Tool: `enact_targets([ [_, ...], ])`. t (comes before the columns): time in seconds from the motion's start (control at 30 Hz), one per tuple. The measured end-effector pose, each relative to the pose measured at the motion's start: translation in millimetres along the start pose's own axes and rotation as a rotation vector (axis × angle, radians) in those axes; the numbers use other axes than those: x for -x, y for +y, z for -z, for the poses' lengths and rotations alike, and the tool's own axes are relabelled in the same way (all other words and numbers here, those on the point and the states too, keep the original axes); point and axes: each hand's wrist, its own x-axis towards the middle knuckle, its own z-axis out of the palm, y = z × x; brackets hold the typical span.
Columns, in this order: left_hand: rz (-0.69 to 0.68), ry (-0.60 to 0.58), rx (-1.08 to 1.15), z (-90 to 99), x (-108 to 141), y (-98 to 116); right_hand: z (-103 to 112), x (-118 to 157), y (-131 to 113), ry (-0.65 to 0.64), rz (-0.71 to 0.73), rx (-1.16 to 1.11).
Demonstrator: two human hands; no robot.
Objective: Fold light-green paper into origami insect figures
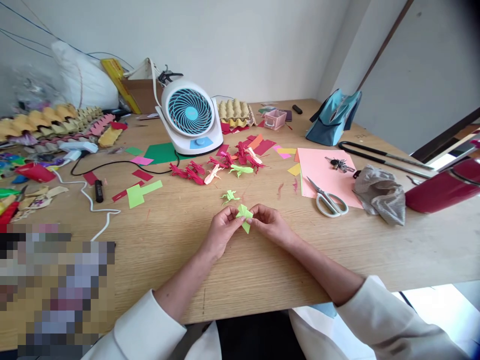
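Note:
A small piece of folded light-green paper is pinched between both hands above the wooden table. My left hand grips its left side with thumb and fingers, and my right hand holds its right side the same way; both are closed. Just beyond my fingers lies a light-green origami figure with thin legs. Farther back is a cluster of folded red paper figures, with a pale peach figure and another green figure among them.
A white fan stands behind the figures. Scissors and keys lie on pink paper at the right, near a grey cloth and a red bottle. Green paper pieces and a black marker are at left.

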Motion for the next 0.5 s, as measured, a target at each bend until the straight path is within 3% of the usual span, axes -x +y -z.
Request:
enact_targets([
  [0.17,0.054,-0.032,-0.012,0.4,1.2,-0.9,1.5,-0.6,3.0,0.02,-0.001,0.044],
  [0.37,-0.125,-0.033,-0.199,4.5,-1.4,-5.3,0.7,2.0,1.4,0.03,-0.011,0.133],
  [0.5,-0.146,-0.02,-0.252,6.2,-2.2,-4.9,-0.5,2.8,0.5,0.025,-0.007,0.109],
])
